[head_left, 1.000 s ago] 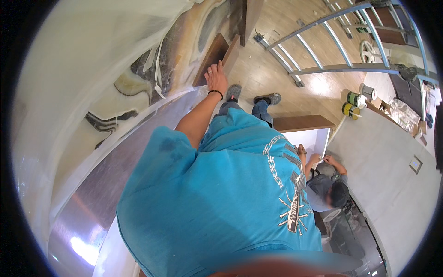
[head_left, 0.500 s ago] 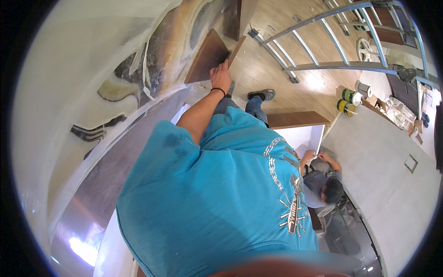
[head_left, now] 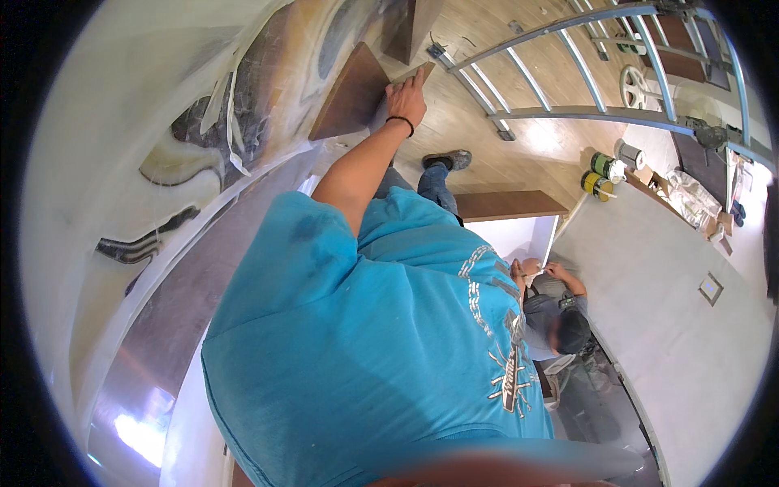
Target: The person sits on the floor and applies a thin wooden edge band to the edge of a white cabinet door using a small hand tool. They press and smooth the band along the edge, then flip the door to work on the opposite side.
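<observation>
My left hand (head_left: pixel 406 99), with a black band at the wrist, reaches out to a brown wooden panel (head_left: pixel 422 75). Its fingers curl over the top edge of this panel, near the far end. Beside it, a wider brown board (head_left: pixel 350 93) stands at an angle against the marbled wall. My right hand does not show. To the right, a co-worker (head_left: pixel 560 321) in grey is crouched by a white cabinet (head_left: pixel 531 235) with a brown top (head_left: pixel 511 204). The co-worker's hands are raised close together at the cabinet; what they hold is too small to make out.
A metal ladder (head_left: pixel 580 69) stretches across the upper right over the wood floor (head_left: pixel 487 89). Several paint cans, one of them yellow (head_left: pixel 596 185), stand by a grey wall (head_left: pixel 649 243). Torn plastic film (head_left: pixel 231 122) hangs from the marbled wall at left.
My left hand has slid along the panel's top edge toward its far end, and the arm reaches farther. The whole view has shifted slightly. The co-worker stays crouched in the same place.
</observation>
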{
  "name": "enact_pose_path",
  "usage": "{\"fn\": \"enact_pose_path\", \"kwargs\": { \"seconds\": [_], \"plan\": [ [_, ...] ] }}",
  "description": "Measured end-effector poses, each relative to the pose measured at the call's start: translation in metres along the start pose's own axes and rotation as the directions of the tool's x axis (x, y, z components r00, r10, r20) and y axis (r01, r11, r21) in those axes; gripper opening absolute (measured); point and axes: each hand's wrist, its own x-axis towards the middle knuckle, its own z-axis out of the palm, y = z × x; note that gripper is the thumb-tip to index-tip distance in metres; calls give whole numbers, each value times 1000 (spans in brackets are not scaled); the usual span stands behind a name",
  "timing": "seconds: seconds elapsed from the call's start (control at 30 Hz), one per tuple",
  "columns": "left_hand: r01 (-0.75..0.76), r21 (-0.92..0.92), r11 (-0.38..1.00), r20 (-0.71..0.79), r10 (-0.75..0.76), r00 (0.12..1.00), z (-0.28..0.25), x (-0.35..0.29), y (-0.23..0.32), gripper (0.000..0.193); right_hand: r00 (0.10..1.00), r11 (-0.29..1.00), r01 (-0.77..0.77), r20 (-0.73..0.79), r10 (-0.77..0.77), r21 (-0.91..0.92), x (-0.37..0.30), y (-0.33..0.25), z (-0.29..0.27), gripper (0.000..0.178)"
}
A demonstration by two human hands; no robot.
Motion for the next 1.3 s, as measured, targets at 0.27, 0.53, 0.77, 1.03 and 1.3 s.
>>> {"fn": "enact_pose_path", "kwargs": {
  "seconds": [0.27,0.53,0.77,1.03,1.3],
  "plan": [
    [39,10,999,83,-40,996,3,30,16,76,995,1000,-14,102,11,27,24,12,-27,45],
    [-78,-11,997,-42,78,996,17,-38,-3,70,982,998,5,188,-15,57,64,41,-61,52],
    [-139,19,990,24,138,990,23,-93,-16,66,983,996,-66,169,75,-59,64,-4,-43,60],
    [-184,5,983,88,182,979,21,-118,-18,68,995,988,17,101,-2,-151,43,-57,9,66],
    [-135,-60,989,68,139,988,25,-128,-20,62,993,968,-30,103,58,-249,32,-92,35,65]
  ]
}}
